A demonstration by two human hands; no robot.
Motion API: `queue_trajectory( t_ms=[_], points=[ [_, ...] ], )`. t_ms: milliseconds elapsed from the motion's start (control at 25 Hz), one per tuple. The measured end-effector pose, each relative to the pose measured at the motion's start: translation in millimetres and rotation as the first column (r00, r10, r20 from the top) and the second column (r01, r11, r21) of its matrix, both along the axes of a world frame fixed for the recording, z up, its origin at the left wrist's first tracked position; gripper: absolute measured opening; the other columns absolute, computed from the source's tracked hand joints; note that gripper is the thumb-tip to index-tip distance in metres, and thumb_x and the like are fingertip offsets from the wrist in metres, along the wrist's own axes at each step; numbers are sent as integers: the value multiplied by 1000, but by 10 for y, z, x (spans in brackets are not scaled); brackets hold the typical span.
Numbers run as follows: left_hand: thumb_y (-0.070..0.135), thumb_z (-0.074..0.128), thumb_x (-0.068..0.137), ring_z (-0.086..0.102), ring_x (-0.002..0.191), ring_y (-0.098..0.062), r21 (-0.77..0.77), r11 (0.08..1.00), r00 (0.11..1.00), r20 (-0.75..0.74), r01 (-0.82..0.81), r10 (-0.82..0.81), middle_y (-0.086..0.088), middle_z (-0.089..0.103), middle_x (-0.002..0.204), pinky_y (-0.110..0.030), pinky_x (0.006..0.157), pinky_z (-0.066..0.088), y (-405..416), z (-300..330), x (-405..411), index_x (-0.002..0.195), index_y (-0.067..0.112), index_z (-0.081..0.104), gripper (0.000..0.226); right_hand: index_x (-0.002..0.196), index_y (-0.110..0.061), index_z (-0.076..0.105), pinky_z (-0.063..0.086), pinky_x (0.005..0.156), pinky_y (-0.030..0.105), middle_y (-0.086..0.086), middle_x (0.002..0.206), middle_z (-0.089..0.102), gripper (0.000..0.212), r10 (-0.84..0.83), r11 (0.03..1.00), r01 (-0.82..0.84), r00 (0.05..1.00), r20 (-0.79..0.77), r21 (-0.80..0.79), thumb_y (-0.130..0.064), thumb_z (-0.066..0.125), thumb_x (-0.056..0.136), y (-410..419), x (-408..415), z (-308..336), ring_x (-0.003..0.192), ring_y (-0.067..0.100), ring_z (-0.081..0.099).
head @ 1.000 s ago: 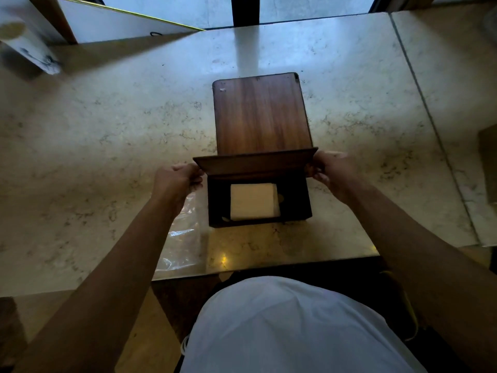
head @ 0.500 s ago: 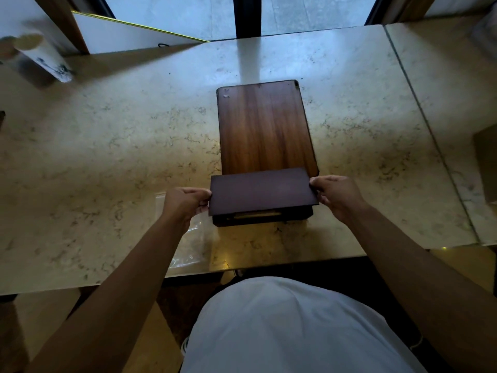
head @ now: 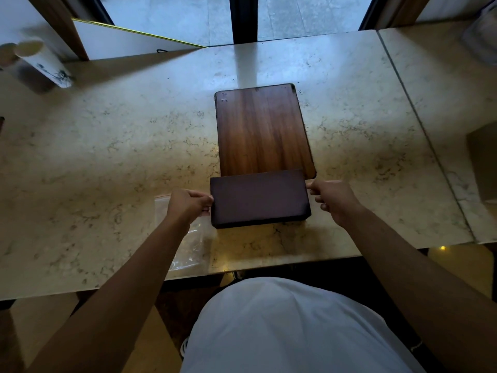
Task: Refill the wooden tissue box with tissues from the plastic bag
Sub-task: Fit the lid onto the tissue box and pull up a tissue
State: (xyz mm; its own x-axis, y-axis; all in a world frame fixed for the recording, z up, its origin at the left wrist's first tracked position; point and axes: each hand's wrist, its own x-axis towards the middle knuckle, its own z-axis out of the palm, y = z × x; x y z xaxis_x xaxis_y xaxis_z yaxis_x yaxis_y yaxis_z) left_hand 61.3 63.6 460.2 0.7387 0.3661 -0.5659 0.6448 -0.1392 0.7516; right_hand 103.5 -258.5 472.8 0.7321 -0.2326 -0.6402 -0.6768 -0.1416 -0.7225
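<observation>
One wooden tissue box [head: 259,199] sits on the marble counter [head: 107,146] near its front edge, directly ahead of the person at 12 o'clock. Its dark panel lies flat across the body with no gap visible, so the tissues themselves cannot be seen; I judge them to be inside and the refill close to finished.

Left hand [head: 188,205] is at the box's 9 o'clock side, fingers curled and pinching the panel's left edge. Right hand [head: 332,199] is at the 3 o'clock side, fingers bent, tips touching or just short of the right edge; firm grip cannot be confirmed. One hand per side likely keeps the panel level and square while it seats.

One lighter wooden board [head: 262,130] lies flat at the box's 12 o'clock, touching or tucked just behind it; its role is unclear.

One clear plastic bag [head: 188,249] lies flat under the left forearm at the box's 8 o'clock, apparently empty and set aside within reach.

One white paper cup [head: 43,63] stands at far 10 o'clock, well apart.
</observation>
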Motion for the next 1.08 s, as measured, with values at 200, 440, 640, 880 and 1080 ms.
queue_trajectory(
  t_ms=[200,440,640,880,1080],
  points=[
    [0,68,90,66,71,-22,-25,1000,1000,2,-2,2,-16,70,83,-28,62,58,-61,32,-14,88,-2,72,4,79,-7,67,34,54,29,3,72,57,10,20,1000,-19,1000,20,-12,-11,64,88,60,-21,11,63,15,45],
    [4,68,92,69,77,-25,-90,995,998,-43,-42,38,-19,69,96,-33,64,59,-54,16,-29,94,2,65,3,82,-13,67,53,64,29,2,82,69,8,45,997,-45,999,-9,61,-14,64,90,51,-39,-66,78,16,65],
    [34,49,104,66,80,-22,-157,987,990,-141,-21,-2,-11,69,101,-28,52,52,-173,2,-25,114,2,63,37,100,-14,67,53,67,31,6,104,68,13,94,992,-86,992,-88,98,-25,62,96,73,7,-113,90,19,65],
    [61,33,101,64,94,-24,-223,973,940,-314,60,-130,-4,62,104,-34,64,53,-240,90,75,119,17,53,51,136,-14,56,50,93,43,8,129,61,62,177,983,-157,953,-247,99,-62,39,101,110,40,-61,113,27,61],
    [67,28,98,60,91,-22,-164,981,920,-358,107,-161,-3,58,100,-39,74,55,-317,102,146,119,20,49,56,140,-15,49,44,84,39,3,118,59,60,188,981,-169,948,-258,93,-59,32,104,195,70,-27,96,20,58]
  ],
)
